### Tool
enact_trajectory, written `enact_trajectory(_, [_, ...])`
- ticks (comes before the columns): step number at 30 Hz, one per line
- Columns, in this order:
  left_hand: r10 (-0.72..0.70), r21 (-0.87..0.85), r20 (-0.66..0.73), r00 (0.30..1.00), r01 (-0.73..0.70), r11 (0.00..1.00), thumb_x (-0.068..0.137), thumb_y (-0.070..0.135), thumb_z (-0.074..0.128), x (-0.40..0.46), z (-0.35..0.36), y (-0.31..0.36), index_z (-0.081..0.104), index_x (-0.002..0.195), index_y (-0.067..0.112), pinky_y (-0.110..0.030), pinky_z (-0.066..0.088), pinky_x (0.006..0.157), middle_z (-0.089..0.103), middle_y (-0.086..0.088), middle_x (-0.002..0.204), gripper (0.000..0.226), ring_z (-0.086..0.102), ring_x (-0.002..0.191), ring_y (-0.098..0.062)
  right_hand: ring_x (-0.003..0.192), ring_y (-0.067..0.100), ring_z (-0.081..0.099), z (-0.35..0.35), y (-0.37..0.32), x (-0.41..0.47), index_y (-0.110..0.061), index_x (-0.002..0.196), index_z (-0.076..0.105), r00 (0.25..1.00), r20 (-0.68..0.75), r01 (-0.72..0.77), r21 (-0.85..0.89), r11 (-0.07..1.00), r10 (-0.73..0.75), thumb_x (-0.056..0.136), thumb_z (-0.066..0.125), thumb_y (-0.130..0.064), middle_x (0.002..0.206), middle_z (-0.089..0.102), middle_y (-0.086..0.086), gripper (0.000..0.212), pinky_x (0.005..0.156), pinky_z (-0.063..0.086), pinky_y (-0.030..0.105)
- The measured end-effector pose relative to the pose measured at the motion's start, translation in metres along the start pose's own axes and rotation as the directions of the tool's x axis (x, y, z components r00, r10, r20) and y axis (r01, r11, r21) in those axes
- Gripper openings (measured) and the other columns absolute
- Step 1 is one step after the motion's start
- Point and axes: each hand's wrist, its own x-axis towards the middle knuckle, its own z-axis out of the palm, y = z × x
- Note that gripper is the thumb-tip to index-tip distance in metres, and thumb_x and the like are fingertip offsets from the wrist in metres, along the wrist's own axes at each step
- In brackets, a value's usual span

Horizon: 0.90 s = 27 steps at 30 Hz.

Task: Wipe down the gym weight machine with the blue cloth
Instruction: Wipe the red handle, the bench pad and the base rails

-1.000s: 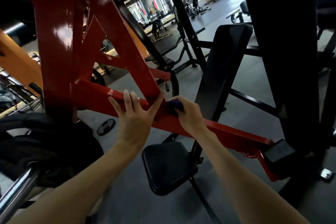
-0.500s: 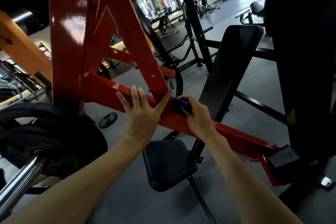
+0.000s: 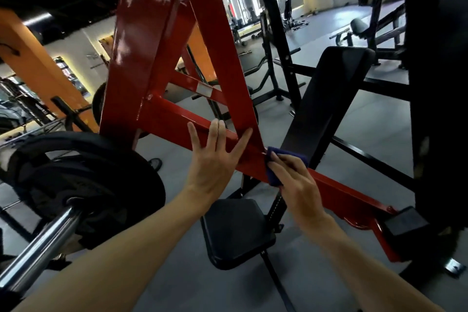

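Note:
The weight machine has a glossy red frame (image 3: 174, 114) with a slanted lower bar running down to the right. My left hand (image 3: 212, 159) lies flat on that bar with its fingers spread and straight, just left of the diagonal strut. My right hand (image 3: 296, 182) holds the blue cloth (image 3: 274, 167) against the same bar, right below the strut's foot. The cloth is folded small and mostly covered by my fingers.
A black seat pad (image 3: 235, 230) and an inclined black back pad (image 3: 326, 106) stand under and behind the bar. A loaded black weight plate (image 3: 83, 180) on a chrome bar (image 3: 38, 251) sits at the left. A thick black upright (image 3: 440, 109) fills the right side.
My right hand with the cloth has slid a little down the red bar, and more of the cloth shows. The left hand stays pressed on the bar. The view has shifted closer.

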Motion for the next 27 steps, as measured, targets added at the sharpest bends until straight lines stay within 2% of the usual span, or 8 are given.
enact_trajectory(3, [0.067, 0.016, 0.010, 0.998, -0.068, 0.998, 0.101, 0.014, 0.039, -0.009, -0.001, -0.011, 0.018, 0.161, 0.013, -0.078, 0.018, 0.108, 0.036, -0.030, 0.153, 0.063, 0.027, 0.148, -0.044, 0.114, 0.030, 0.064, -0.008, 0.003, -0.001, 0.001, 0.116, 0.071, 0.999, 0.023, -0.029, -0.062, 0.998, 0.030, 0.067, 0.087, 0.003, 0.124, 0.068, 0.015, 0.051, 0.091, 0.058, 0.040])
enact_trajectory(7, [0.119, 0.005, -0.004, 0.993, -0.119, 0.993, 0.097, 0.016, 0.046, -0.017, 0.001, -0.023, 0.030, 0.156, 0.008, -0.074, 0.018, 0.112, 0.035, -0.022, 0.158, 0.062, 0.026, 0.151, -0.037, 0.111, 0.031, 0.065, 0.012, -0.033, 0.046, 0.001, 0.110, 0.073, 0.976, -0.034, 0.207, -0.145, 0.967, -0.214, 0.084, 0.073, -0.003, 0.119, 0.070, 0.015, 0.026, 0.096, 0.054, 0.041])
enact_trajectory(9, [0.144, -0.019, -0.004, 0.990, -0.144, 0.989, 0.095, 0.018, 0.044, -0.019, 0.002, -0.028, 0.029, 0.157, 0.008, -0.074, 0.014, 0.113, 0.032, -0.021, 0.159, 0.065, 0.024, 0.151, -0.037, 0.109, 0.032, 0.064, 0.020, -0.044, 0.055, -0.001, 0.111, 0.073, 0.976, -0.008, 0.212, -0.193, 0.958, -0.217, 0.086, 0.073, -0.005, 0.119, 0.070, 0.017, 0.026, 0.097, 0.053, 0.042])
enact_trajectory(11, [0.156, -0.061, -0.004, 0.988, -0.156, 0.986, 0.094, 0.019, 0.041, -0.020, -0.001, -0.030, 0.029, 0.156, 0.007, -0.075, 0.012, 0.113, 0.032, -0.023, 0.158, 0.065, 0.024, 0.151, -0.039, 0.109, 0.033, 0.058, 0.019, -0.042, 0.046, -0.003, 0.118, 0.070, 0.994, 0.040, 0.113, -0.232, 0.966, -0.106, 0.081, 0.081, -0.007, 0.120, 0.065, 0.017, 0.039, 0.095, 0.053, 0.045])
enact_trajectory(13, [0.134, -0.108, 0.000, 0.991, -0.134, 0.985, 0.093, 0.021, 0.044, -0.019, -0.006, -0.027, 0.036, 0.153, 0.006, -0.076, 0.011, 0.112, 0.036, -0.024, 0.155, 0.062, 0.027, 0.149, -0.040, 0.107, 0.033, 0.051, 0.009, -0.042, 0.030, -0.005, 0.128, 0.063, 0.988, 0.038, -0.139, -0.199, 0.970, 0.150, 0.079, 0.081, -0.003, 0.117, 0.058, 0.017, 0.053, 0.092, 0.052, 0.046])
enact_trajectory(17, [0.092, -0.179, 0.037, 0.995, -0.084, 0.980, 0.089, 0.032, 0.053, -0.016, -0.012, -0.019, 0.043, 0.147, 0.007, -0.076, 0.006, 0.112, 0.038, -0.024, 0.152, 0.064, 0.025, 0.149, -0.040, 0.112, 0.032, 0.040, -0.001, -0.056, 0.055, -0.021, 0.143, 0.052, 0.774, 0.099, -0.601, -0.195, 0.775, 0.626, 0.092, 0.056, 0.002, 0.113, 0.047, 0.013, 0.057, 0.097, 0.038, 0.041])
enact_trajectory(21, [0.055, -0.226, 0.082, 0.995, -0.035, 0.973, 0.083, 0.035, 0.061, -0.013, -0.019, -0.015, 0.048, 0.143, 0.008, -0.077, 0.002, 0.112, 0.041, -0.024, 0.150, 0.067, 0.025, 0.148, -0.039, 0.121, 0.031, 0.044, -0.002, -0.062, 0.079, -0.033, 0.134, 0.058, 0.679, 0.229, -0.697, -0.094, 0.710, 0.697, 0.088, 0.047, -0.002, 0.115, 0.045, 0.003, 0.057, 0.107, 0.041, 0.049])
enact_trajectory(27, [0.056, -0.197, 0.136, 0.989, -0.028, 0.980, 0.087, 0.040, 0.057, -0.012, -0.027, -0.016, 0.036, 0.150, 0.008, -0.077, -0.003, 0.113, 0.032, -0.022, 0.155, 0.074, 0.016, 0.150, -0.038, 0.120, 0.031, 0.044, -0.001, -0.073, 0.077, -0.034, 0.142, 0.051, 0.626, 0.227, -0.731, -0.160, 0.663, 0.746, 0.086, 0.038, 0.009, 0.113, 0.036, -0.001, 0.072, 0.105, 0.045, 0.046])
